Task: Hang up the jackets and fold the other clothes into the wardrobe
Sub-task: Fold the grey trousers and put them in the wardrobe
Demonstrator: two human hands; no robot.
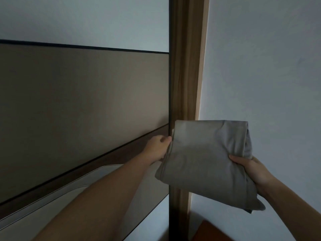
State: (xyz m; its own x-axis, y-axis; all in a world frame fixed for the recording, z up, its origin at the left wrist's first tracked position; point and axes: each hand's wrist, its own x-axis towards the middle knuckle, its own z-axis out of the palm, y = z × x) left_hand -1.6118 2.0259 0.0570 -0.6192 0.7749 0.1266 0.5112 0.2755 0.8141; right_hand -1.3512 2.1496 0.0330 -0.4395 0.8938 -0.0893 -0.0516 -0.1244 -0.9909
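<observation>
Dim, flat light throughout. A faint glow edges the pale wooden upright (pixel 185 66) against the white wall (pixel 260 66). Soft focus; straight lines bow near the edges.

The right hand (pixel 250 169) holds a folded grey cloth (pixel 205 159) by the white wall (pixel 269 66). The left hand (pixel 159 147) is at the dark edge of the brown and white wardrobe door (pixel 83 101), its fingers hidden
</observation>
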